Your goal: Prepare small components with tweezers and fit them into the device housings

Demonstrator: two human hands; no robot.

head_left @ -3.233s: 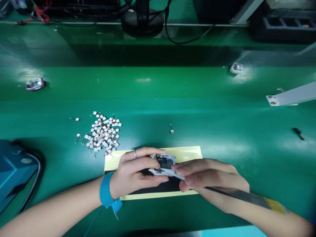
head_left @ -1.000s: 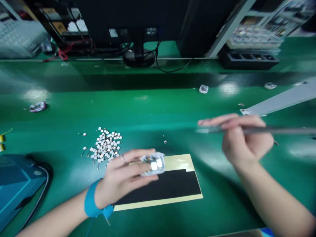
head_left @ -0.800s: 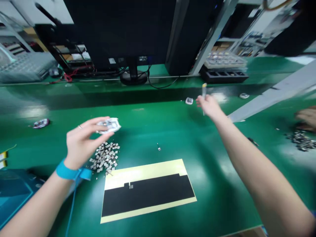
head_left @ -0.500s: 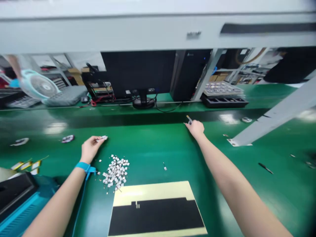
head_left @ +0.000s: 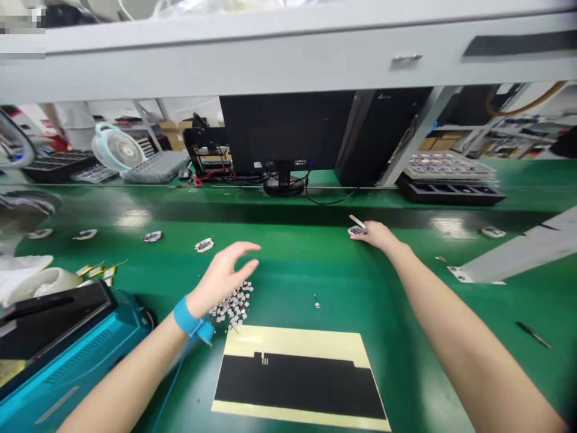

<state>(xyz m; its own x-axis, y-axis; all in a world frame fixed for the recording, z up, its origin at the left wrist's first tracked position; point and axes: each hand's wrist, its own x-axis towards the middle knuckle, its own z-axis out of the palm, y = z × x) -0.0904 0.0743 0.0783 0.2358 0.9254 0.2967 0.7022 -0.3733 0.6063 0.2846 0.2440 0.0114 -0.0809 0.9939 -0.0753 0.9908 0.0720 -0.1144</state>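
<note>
My left hand (head_left: 229,270) is open, thumb and fingers apart, above a pile of small white square parts with short leads (head_left: 235,307). It wears a blue wrist strap (head_left: 193,322). Just beyond its fingers, a small white oval device housing (head_left: 204,245) lies on the green bench mat. My right hand (head_left: 376,234) reaches to the far part of the mat, its fingers closed on another small oval device housing (head_left: 354,230). A thin pale strip with a yellowish end (head_left: 357,221) sticks out by these fingers; whether it belongs to the housing I cannot tell.
Nearby lie a single leaded part (head_left: 317,302), a black-and-yellow sheet (head_left: 297,379) and a black pen (head_left: 533,334). A teal machine (head_left: 85,355) stands at left, a white post (head_left: 518,246) at right. More housings (head_left: 152,237) lie leftward. A monitor (head_left: 286,132) stands behind.
My left hand has let go of the white oval housing, which now lies on the mat, and has drawn back with fingers spread. My right hand now holds an oval housing. The view has shifted left.
</note>
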